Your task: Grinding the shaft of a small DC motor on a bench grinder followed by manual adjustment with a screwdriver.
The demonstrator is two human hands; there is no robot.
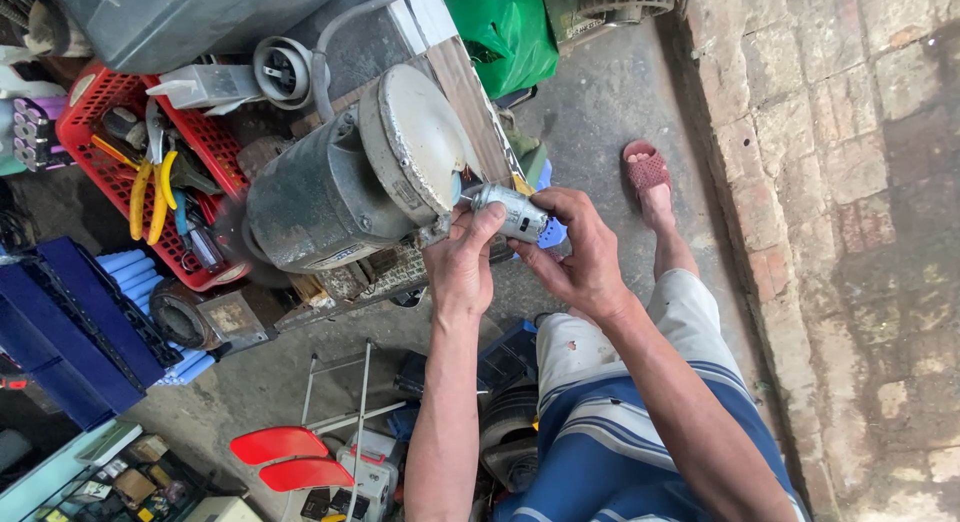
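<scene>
A: So, both hands are on the small silver motor. Left hand is clenched round its near end, right hand grasps the far end. It sits right at the pale disc face of the big grey bench motor, touching or just short of it, can't tell which.

B: Risk?

A: If that disc is spinning, fingertips are just beside its rim. A slip of the small motor pulls the left thumb into it. Grip looks firm, but it's a smooth round can, so it could roll in the hands.

B: Anything else it could hit?

A: A drop lands on the concrete floor or the person's sandalled foot, right of the big motor. Also the grey cable loops over the top of the big motor; a snag there is possible.

B: Clutter?

A: Left of the big motor: red basket with yellow-handled pliers. Below-left, a blue crate. Below it, red fan blades on a wire frame. Above-right, a green bag. Brick wall far right. Nothing between the hands and the disc.
</scene>
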